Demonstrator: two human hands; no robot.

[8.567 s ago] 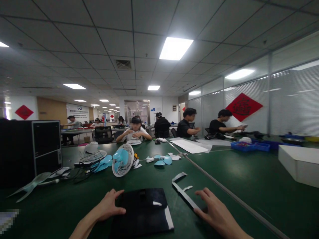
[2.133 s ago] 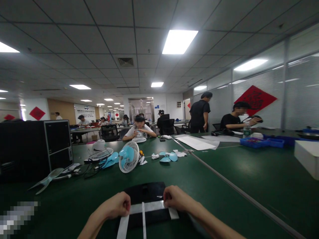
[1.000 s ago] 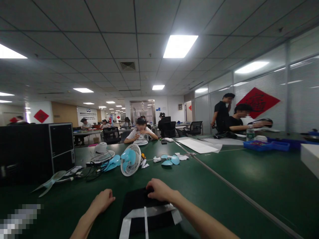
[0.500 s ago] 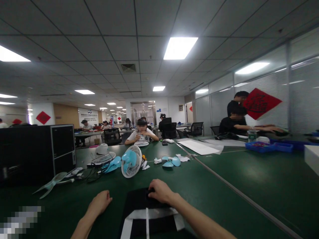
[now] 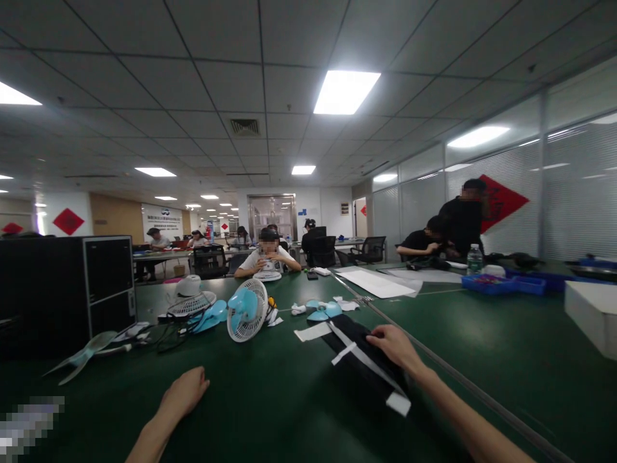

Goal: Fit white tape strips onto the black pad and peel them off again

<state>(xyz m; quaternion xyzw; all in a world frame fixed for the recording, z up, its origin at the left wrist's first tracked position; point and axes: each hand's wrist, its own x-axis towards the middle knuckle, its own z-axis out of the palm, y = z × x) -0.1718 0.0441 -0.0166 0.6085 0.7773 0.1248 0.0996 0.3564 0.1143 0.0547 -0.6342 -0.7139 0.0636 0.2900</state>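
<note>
A folded black cloth bundle (image 5: 366, 370), bound with crossed white bands, lies on the green table (image 5: 270, 399) to the right of centre. My right hand (image 5: 394, 344) rests on its far right edge with the fingers curled over it. My left hand (image 5: 186, 392) lies on the bare table at the lower left, fingers together and loosely curled, holding nothing that I can see. It is well apart from the bundle.
A small white fan with blue blades (image 5: 247, 309), loose fan grilles and blades (image 5: 193, 302), and cables lie beyond my hands. A black computer case (image 5: 67, 289) stands at the left. A white box (image 5: 590, 318) and blue trays (image 5: 501, 283) sit at the right. Several people sit or stand at the far tables.
My right hand has slid the black bundle from in front of me forward and to the right, turning it. My left hand stayed on the table.
</note>
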